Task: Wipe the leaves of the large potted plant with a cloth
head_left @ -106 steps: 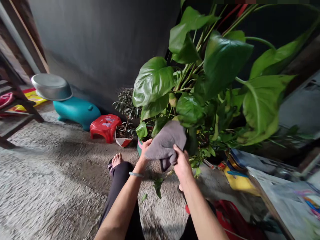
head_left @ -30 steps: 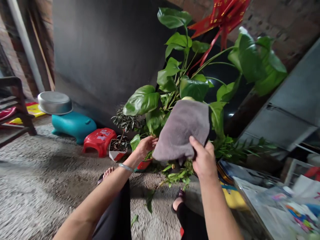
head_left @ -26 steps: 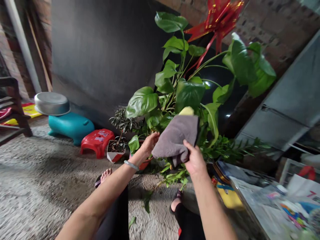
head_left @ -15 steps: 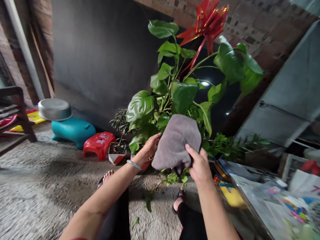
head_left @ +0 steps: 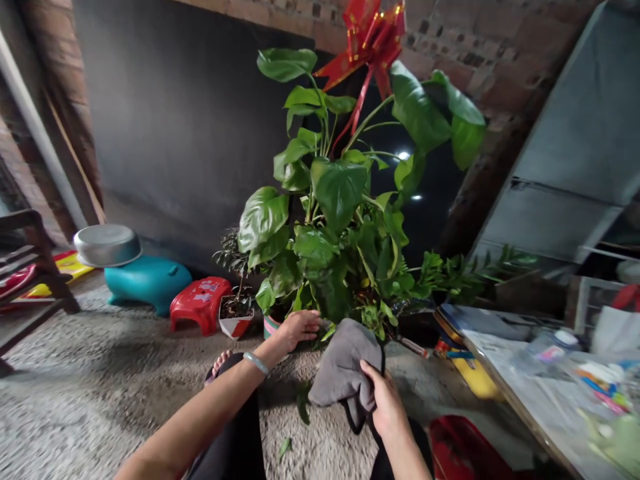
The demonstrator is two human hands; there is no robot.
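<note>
A folded grey cloth (head_left: 347,363) with dark edging hangs from my right hand (head_left: 387,400), the thumb lying across its near face. My left hand (head_left: 300,328), with a pale bangle at the wrist, reaches toward the low leaves of a large potted plant (head_left: 340,187). Its fingers are stretched out, and I see nothing held in them. Whether the fingertips touch a leaf, I cannot tell. Broad green leaves rise above both hands, topped by a red ribbon bow (head_left: 373,43). Part of a pink and green pot (head_left: 271,327) shows behind my left hand.
To the left are a small potted plant (head_left: 237,325), a red stool (head_left: 200,305) and a teal stool (head_left: 147,283) bearing a metal basin (head_left: 107,245). A cluttered table (head_left: 505,363) stands at right, a red object (head_left: 463,447) beside it. Fallen leaves (head_left: 284,447) lie on the concrete floor.
The cloth in my right hand has dropped lower, away from the leaves it covered. My left hand has moved down slightly and away from the cloth's edge. The view has shifted right.
</note>
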